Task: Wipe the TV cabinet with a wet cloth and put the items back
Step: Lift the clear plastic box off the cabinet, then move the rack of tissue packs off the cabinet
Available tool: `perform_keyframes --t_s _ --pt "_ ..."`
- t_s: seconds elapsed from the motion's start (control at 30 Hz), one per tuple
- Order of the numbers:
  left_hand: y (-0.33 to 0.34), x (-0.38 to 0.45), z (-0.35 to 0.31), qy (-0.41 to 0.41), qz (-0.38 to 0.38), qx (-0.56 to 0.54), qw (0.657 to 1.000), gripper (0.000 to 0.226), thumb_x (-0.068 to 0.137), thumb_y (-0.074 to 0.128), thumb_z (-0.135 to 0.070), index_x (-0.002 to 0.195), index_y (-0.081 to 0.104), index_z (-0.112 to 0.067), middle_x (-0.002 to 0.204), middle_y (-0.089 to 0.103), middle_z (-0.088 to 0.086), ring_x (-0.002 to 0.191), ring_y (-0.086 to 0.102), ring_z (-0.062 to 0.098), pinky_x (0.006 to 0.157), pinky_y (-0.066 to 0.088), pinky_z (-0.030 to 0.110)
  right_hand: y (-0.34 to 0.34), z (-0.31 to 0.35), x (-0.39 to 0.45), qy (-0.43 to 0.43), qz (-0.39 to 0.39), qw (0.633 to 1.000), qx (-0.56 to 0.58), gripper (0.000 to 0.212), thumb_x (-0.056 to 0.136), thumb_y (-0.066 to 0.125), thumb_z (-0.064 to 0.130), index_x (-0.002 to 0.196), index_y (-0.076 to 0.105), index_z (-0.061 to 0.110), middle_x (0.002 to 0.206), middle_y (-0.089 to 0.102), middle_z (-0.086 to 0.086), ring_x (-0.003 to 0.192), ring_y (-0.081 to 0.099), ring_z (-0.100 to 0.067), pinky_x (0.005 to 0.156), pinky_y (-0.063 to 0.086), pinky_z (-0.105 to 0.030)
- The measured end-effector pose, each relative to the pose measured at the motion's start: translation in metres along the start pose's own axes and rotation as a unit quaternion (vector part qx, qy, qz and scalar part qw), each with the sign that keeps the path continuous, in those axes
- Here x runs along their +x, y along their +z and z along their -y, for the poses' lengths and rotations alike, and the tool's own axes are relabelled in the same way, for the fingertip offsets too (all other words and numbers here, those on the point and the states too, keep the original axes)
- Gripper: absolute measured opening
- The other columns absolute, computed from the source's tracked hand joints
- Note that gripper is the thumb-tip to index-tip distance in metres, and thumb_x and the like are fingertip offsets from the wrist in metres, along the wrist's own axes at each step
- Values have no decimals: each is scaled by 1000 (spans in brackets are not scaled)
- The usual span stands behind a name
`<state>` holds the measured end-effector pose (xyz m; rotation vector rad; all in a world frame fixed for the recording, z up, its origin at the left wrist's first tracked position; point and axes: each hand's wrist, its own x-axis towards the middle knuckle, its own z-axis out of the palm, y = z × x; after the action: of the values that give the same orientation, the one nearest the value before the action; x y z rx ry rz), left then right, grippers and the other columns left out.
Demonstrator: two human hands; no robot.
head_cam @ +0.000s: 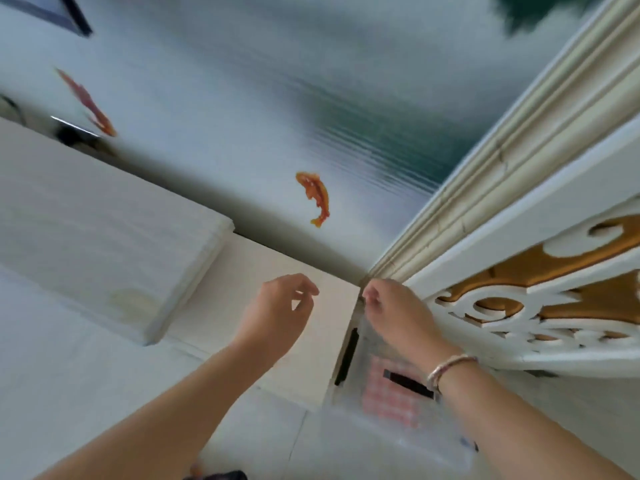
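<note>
The cream TV cabinet [263,341] runs from the left to the corner of the wall, with a raised white block [104,244] on its top. My left hand [277,317] hovers over the cabinet's right end, fingers loosely curled and holding nothing. My right hand [394,317] has its fingers curled on the upper corner of a clear plastic box [398,431]. The box stands between the cabinet's end and a carved partition, and shows something pink-checked and black parts. No cloth is in view. The picture is blurred and tilted.
A white carved partition [519,306] with orange-brown backing stands close on the right. The wall behind carries a lake mural with orange fish [317,197]. A dark screen corner [74,19] shows at the top left. Pale floor tiles [284,445] lie below.
</note>
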<state>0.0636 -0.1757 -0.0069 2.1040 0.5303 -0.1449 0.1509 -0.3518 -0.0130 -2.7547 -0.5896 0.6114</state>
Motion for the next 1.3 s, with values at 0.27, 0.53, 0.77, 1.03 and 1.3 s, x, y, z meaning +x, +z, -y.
perform_keyframes --t_s 0.27,0.53,0.77,1.03,1.3 --pt "-312 -56 -5 31 -162 -56 985 24 90 53 -9 80 61 -29 79 65 -18 70 60 -6 61 40 9 -118 297 6 -122 -87 988 27 15 95 44 25 95 59 23 99 63 7 96 60 -11 89 47 -35" --pt "-529 -97 84 -19 -273 -83 958 31 89 54 -16 74 57 -43 82 69 -11 78 66 6 75 56 32 -125 561 31 -270 -81 958 44 15 96 45 28 101 58 24 102 60 10 96 58 -8 78 51 -26" --pt "-672 -94 175 -78 -353 -144 921 24 89 53 -15 78 61 -35 85 70 -5 78 66 13 74 57 37 -79 756 96 -344 -33 938 34 11 94 44 32 96 55 32 99 59 17 90 58 -5 89 49 -39" --pt "-862 -44 273 -145 -413 -209 874 28 89 52 -3 75 62 -26 81 70 2 80 67 28 76 55 39 -33 980 209 -402 9 915 39 14 96 48 27 105 58 22 107 62 5 95 61 -11 79 55 -31" --pt "-1033 -14 399 -185 -449 -230 844 24 90 52 -7 78 62 -25 82 72 2 70 63 22 71 51 32 17 1193 293 -421 36 906 2 14 93 49 26 101 59 21 101 61 3 87 60 -14 79 53 -37"
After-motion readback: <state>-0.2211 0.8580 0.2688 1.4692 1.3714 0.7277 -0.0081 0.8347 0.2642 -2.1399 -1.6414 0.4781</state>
